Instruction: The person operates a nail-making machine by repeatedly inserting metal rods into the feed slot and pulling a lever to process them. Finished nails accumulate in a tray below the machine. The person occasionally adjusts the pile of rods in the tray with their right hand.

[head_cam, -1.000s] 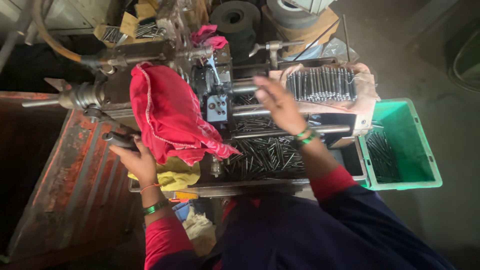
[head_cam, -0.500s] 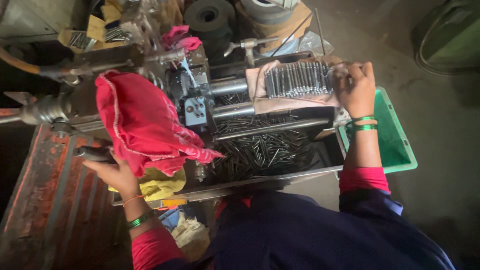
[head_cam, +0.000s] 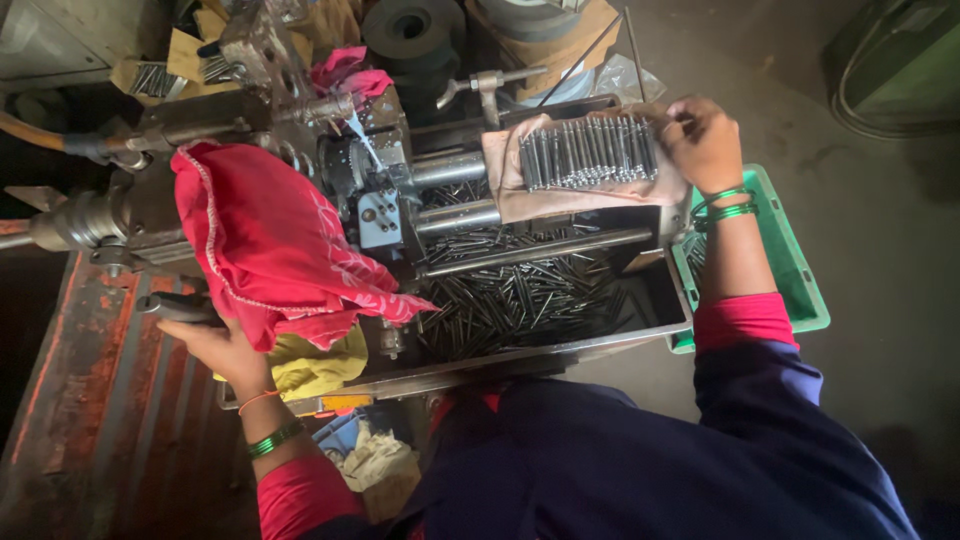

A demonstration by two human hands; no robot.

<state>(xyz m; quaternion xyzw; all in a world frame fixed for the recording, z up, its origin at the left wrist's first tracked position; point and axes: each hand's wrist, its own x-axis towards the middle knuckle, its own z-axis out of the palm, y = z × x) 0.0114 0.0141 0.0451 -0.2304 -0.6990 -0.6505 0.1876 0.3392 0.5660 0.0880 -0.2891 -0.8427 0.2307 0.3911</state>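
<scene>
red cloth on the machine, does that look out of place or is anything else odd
The red cloth is draped loosely over the machine body, right above the left hand on a lever. Nothing else stands out.

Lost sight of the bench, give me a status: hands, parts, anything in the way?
Left hand grips a dark lever. Right hand on the row of metal pins. Red cloth drapes the machine beside the lever.

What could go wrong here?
1. The red cloth drapes over the machine beside the left hand on the lever; it could snag in moving parts.
2. The right hand picks at rods lined on a cloth at the tray's edge; they may roll off.
</scene>
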